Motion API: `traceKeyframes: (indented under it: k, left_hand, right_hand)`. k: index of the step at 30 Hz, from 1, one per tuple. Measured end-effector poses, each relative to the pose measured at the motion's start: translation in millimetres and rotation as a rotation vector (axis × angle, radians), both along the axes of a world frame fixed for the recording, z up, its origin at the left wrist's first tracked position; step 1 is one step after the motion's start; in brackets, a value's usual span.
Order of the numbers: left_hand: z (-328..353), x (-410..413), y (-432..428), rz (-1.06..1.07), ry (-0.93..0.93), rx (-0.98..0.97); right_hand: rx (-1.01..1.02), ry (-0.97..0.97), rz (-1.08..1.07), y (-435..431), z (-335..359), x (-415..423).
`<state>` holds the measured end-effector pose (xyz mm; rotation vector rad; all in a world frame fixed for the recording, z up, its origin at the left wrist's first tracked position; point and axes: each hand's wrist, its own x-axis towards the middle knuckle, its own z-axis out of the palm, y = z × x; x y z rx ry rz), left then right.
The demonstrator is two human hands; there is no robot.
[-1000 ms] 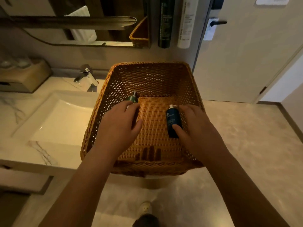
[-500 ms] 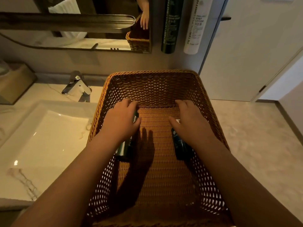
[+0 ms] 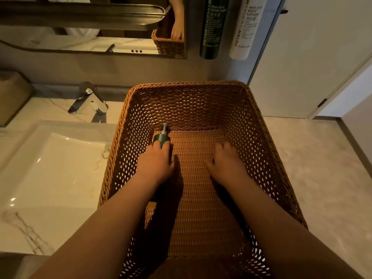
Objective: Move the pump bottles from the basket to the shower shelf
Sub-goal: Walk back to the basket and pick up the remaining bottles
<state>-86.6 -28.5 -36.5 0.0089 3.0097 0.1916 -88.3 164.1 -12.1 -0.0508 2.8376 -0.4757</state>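
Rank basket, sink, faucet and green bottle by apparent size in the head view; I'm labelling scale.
1. basket, though nearest the camera
2. sink
3. faucet
4. green bottle, mostly under the left hand, so unsure against the faucet

the green pump bottle [image 3: 161, 137] lies on its side on the basket's tight-woven floor, in the floor's 11 o'clock corner. its silvery pump head points to 12 o'clock, at the far wall. only its shoulder and pump show. the rest is under the left hand [image 3: 155, 162], whose fingers curl round it. the basket [image 3: 189, 84] is deep, rectangular, honey-brown wicker with open-weave walls and a braided rim.
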Motion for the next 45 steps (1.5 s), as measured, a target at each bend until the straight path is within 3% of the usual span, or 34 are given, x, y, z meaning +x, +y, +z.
traceKeyframes:
  k: [10,15,24,31,45]
  left_hand:
    - [-10,6,-5,0.051,-0.269,0.049]
    - [-9,7,-4,0.035,-0.293,0.007]
    - [-3,11,8,0.01,-0.536,0.222]
    - [-14,17,14,-0.028,-0.524,0.24]
    - [-22,29,22,-0.027,-0.473,0.263]
  right_hand:
    - [0.146,-0.143,0.003,9,-5,0]
    - [0.213,-0.161,0.05,9,-6,0]
    - [0.021,-0.201,0.036,-2,-22,8]
    - [-0.089,-0.303,-0.076,-1,-27,10]
    - [-0.169,-0.263,-0.101,-6,-34,16]
